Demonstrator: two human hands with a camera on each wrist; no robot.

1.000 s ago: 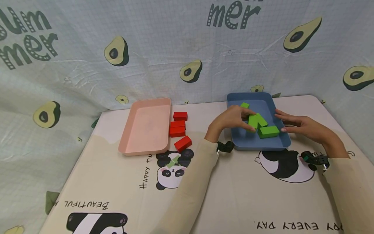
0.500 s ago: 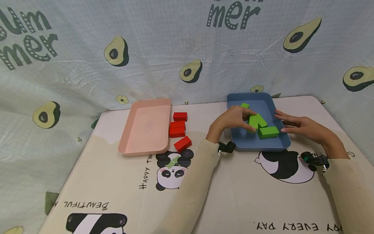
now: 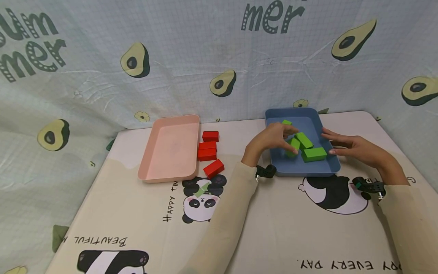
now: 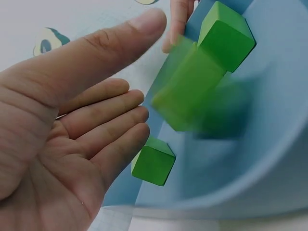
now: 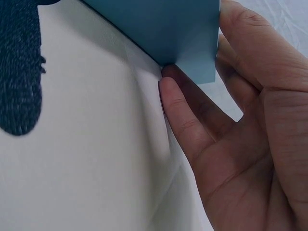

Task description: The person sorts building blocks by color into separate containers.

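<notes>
Inside the blue tray [image 3: 308,171] lie several green blocks. My left hand [image 3: 273,137] is over the tray's left side, its thumb and fingers spread apart. In the left wrist view, a blurred green block [image 4: 192,86] hangs just off the fingertips, with a gap between it and the hand. In the head view, one green block [image 3: 303,140] lies slanted and another green block [image 3: 314,154] lies near the tray's right wall. A further green block [image 3: 286,122] shows behind my left fingers. My right hand [image 3: 359,150] touches the tray's right outer wall with extended fingers.
A pink tray [image 3: 167,148] with nothing in it stands at the left. Beside its right wall are several red blocks [image 3: 207,154] on the panda-printed tablecloth [image 3: 273,228]. Behind the table hangs an avocado-patterned sheet [image 3: 184,57].
My left fingers have parted from the green block, which has dropped lower and tilted in the blue tray. The right hand stays against the tray wall.
</notes>
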